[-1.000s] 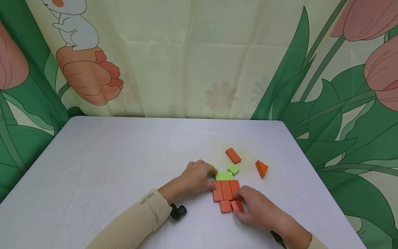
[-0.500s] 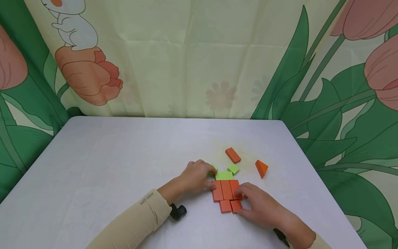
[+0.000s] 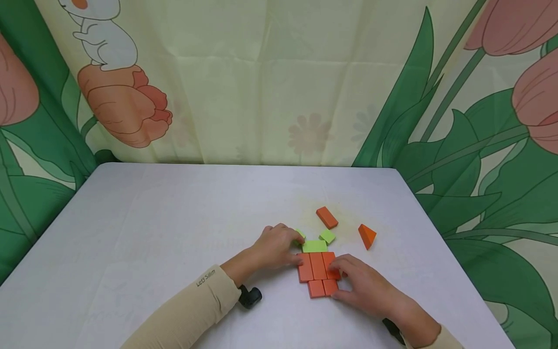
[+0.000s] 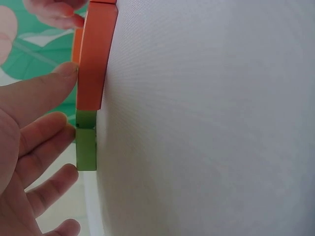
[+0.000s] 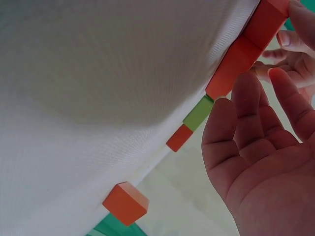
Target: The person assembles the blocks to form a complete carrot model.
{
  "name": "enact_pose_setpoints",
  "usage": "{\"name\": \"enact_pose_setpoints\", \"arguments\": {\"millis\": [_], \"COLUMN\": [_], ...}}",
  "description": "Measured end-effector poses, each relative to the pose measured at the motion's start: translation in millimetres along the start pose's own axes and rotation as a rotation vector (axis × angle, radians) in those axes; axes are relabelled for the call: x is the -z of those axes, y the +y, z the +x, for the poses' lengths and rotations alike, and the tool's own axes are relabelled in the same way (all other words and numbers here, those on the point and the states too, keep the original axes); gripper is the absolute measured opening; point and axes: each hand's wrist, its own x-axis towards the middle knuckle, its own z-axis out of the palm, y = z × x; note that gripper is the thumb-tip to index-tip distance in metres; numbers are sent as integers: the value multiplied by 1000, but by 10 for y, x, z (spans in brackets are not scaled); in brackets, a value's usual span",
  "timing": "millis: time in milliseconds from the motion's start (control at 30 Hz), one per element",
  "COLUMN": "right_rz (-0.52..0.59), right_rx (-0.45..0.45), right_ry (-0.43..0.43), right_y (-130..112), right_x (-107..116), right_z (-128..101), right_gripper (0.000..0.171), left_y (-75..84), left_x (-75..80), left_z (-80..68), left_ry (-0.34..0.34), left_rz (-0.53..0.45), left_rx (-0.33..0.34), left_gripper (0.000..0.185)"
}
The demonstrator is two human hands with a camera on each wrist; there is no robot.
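Observation:
Several orange-red toy blocks lie flat together on the table: a row of three oblong blocks (image 3: 318, 265), and below it two small square blocks (image 3: 316, 289). A green oblong block (image 3: 314, 246) adjoins the row's far side, with a small green block (image 3: 327, 236) angled at its right corner. My left hand (image 3: 275, 249) has its thumb against the left oblong block (image 4: 93, 64) and its fingertips at another green block (image 4: 86, 150), partly hidden in the head view. My right hand (image 3: 369, 291) touches the right side, fingers at the right oblong, thumb at the right square.
Beyond the group lie a loose orange oblong block (image 3: 327, 217) and an orange triangular block (image 3: 367, 236). A white cloth covers the table (image 3: 174, 218). Behind it hangs a printed curtain (image 3: 261, 97). A black wrist camera (image 3: 250, 297) sits under my left wrist.
The right small square block has straightened and slid up and left against its neighbours. My right hand has shifted slightly up and its fingers have spread wider. My left hand has stayed put.

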Motion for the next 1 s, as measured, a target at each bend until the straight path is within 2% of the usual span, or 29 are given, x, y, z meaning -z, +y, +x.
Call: {"name": "enact_pose_setpoints", "arguments": {"millis": [233, 467, 700, 1000], "right_rz": [-9, -13, -78, -104], "right_rx": [26, 13, 41, 23], "right_ry": [4, 5, 58, 65], "right_y": [24, 4, -44, -101], "right_x": [-12, -12, -41, -70], "right_z": [-4, -9, 10, 56], "right_gripper": [44, 46, 52, 54], "left_y": [3, 1, 5, 7], "left_x": [0, 1, -1, 8], "left_z": [-8, -10, -5, 0], "left_ry": [0, 2, -7, -13], "left_rz": [7, 10, 10, 12], "left_rx": [-4, -8, 2, 9], "left_gripper": [43, 43, 44, 45]}}
